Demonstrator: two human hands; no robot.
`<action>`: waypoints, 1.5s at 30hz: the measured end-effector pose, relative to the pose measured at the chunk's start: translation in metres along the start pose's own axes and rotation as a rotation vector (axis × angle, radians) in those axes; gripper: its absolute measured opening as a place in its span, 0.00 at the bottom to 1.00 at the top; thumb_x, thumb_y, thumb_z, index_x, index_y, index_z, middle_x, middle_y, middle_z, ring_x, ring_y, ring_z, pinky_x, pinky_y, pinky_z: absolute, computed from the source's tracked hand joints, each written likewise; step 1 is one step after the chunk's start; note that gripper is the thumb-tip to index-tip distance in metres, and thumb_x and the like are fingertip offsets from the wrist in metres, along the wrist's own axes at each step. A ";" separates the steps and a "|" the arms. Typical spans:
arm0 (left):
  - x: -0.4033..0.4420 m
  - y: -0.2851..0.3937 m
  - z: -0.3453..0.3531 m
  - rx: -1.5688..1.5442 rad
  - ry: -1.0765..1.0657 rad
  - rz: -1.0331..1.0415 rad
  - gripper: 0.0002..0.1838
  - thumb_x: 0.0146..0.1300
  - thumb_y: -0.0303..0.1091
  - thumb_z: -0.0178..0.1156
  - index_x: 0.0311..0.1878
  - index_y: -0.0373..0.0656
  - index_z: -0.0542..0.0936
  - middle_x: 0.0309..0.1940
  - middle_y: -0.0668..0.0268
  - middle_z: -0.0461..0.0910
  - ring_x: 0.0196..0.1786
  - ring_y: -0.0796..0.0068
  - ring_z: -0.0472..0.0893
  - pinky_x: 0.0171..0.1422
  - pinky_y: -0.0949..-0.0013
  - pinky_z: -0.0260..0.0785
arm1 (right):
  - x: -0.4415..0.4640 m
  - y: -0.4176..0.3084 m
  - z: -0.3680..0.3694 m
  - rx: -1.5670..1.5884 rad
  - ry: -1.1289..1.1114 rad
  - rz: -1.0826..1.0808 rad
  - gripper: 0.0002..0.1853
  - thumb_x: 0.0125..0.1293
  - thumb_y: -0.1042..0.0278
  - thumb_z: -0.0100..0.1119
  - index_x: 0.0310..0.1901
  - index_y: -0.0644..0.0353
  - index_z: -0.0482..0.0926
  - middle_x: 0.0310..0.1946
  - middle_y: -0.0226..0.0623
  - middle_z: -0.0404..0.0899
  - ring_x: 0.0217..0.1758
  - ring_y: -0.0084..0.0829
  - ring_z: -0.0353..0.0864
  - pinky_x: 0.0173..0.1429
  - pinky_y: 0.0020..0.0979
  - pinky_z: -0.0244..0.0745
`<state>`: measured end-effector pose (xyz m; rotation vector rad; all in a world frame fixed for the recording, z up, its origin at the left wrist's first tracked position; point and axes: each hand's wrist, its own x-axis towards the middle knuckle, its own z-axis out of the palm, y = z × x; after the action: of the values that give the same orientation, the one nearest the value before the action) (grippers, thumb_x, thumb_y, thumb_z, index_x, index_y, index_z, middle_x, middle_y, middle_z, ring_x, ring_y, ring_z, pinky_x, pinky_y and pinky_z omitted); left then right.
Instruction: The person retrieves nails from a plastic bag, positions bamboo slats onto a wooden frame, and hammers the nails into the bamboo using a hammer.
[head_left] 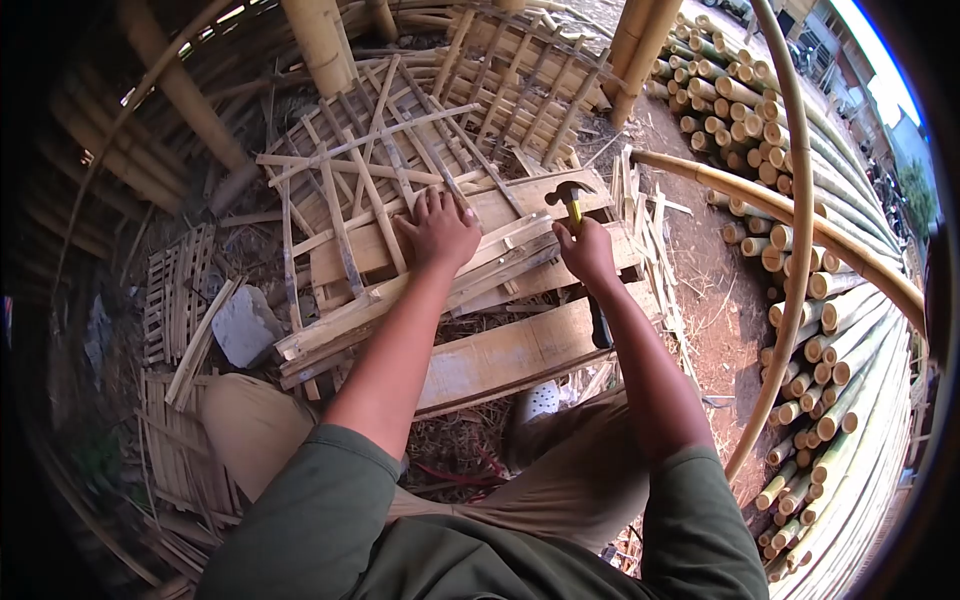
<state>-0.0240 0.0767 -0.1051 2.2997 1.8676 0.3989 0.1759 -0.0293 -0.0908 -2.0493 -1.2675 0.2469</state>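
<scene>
My right hand (590, 250) is closed round the handle of a claw hammer (568, 192). The hammer's dark metal head points up and away from me; its yellow and black grip shows above and below my fist. Further left, my left hand (442, 230) lies with fingers spread on a lattice of thin bamboo slats (350, 180), pressing near its front edge. Just in front of both hands, a long split bamboo strip (400, 290) runs slantwise across a low bench of wooden boards (520, 345). Whatever lies beneath my left palm is hidden.
To the right, cut bamboo poles (840, 300) are stacked, with a curved bamboo pole (797, 200) in front. A grey block (246, 326) and slatted pieces (175, 290) lie at left. Upright bamboo posts (322, 45) stand behind. Loose strips (655, 250) litter the ground.
</scene>
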 end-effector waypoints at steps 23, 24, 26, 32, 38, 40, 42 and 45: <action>-0.015 -0.053 -0.119 -0.438 -0.713 0.469 0.30 0.63 0.53 0.64 0.63 0.44 0.76 0.68 0.51 0.69 0.72 0.61 0.66 0.74 0.54 0.58 | 0.022 -0.014 -0.026 0.892 -0.001 0.405 0.21 0.55 0.79 0.70 0.33 0.53 0.62 0.25 0.38 0.80 0.11 0.18 0.62 0.13 0.24 0.55; -0.028 -0.060 -0.119 -0.427 -0.711 0.467 0.30 0.63 0.53 0.64 0.63 0.44 0.76 0.68 0.51 0.69 0.72 0.61 0.66 0.74 0.54 0.58 | 0.023 -0.015 -0.027 0.890 -0.008 0.423 0.23 0.54 0.79 0.72 0.34 0.54 0.61 0.25 0.34 0.76 0.12 0.18 0.63 0.13 0.25 0.56; -0.051 -0.074 -0.115 -0.337 -0.532 0.499 0.21 0.60 0.30 0.68 0.57 0.39 0.78 0.51 0.55 0.82 0.54 0.66 0.80 0.61 0.63 0.71 | 0.021 -0.009 -0.024 0.899 -0.014 0.392 0.23 0.53 0.75 0.75 0.32 0.53 0.62 0.23 0.32 0.75 0.12 0.18 0.62 0.13 0.25 0.57; -0.058 -0.098 -0.109 -0.457 -0.414 0.286 0.16 0.61 0.19 0.61 0.53 0.36 0.78 0.45 0.58 0.83 0.45 0.70 0.82 0.53 0.66 0.73 | 0.004 -0.008 -0.013 0.411 -0.184 0.312 0.27 0.45 0.52 0.83 0.28 0.58 0.70 0.18 0.29 0.73 0.14 0.22 0.69 0.19 0.28 0.66; -0.076 -0.082 -0.196 -0.296 0.046 0.520 0.19 0.59 0.17 0.60 0.55 0.38 0.79 0.43 0.58 0.82 0.45 0.68 0.82 0.54 0.64 0.74 | 0.006 0.009 0.016 0.169 -0.108 0.181 0.26 0.41 0.55 0.80 0.30 0.63 0.73 0.27 0.42 0.80 0.32 0.37 0.81 0.41 0.37 0.76; -0.083 -0.064 -0.237 -0.368 0.161 0.598 0.22 0.57 0.15 0.58 0.56 0.40 0.79 0.42 0.57 0.82 0.45 0.63 0.83 0.54 0.61 0.73 | 0.007 0.013 0.020 0.193 -0.128 0.191 0.25 0.41 0.57 0.79 0.30 0.63 0.73 0.27 0.43 0.80 0.31 0.38 0.81 0.40 0.37 0.76; -0.076 -0.054 -0.253 -0.441 0.281 0.680 0.26 0.54 0.13 0.57 0.58 0.41 0.79 0.41 0.55 0.82 0.45 0.57 0.83 0.54 0.58 0.73 | 0.010 0.017 0.025 0.267 -0.133 0.169 0.20 0.48 0.63 0.77 0.27 0.58 0.70 0.18 0.31 0.74 0.15 0.23 0.72 0.19 0.29 0.68; -0.025 -0.018 -0.259 -0.004 0.721 0.759 0.36 0.58 0.16 0.55 0.71 0.49 0.66 0.66 0.52 0.66 0.68 0.48 0.67 0.70 0.43 0.57 | 0.008 0.001 0.010 0.282 -0.218 0.246 0.21 0.41 0.61 0.76 0.29 0.63 0.73 0.25 0.42 0.79 0.30 0.37 0.80 0.39 0.37 0.76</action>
<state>-0.1227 0.0437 0.1341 3.0421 1.0365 1.4714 0.1756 -0.0181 -0.0969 -1.9666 -1.0329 0.7381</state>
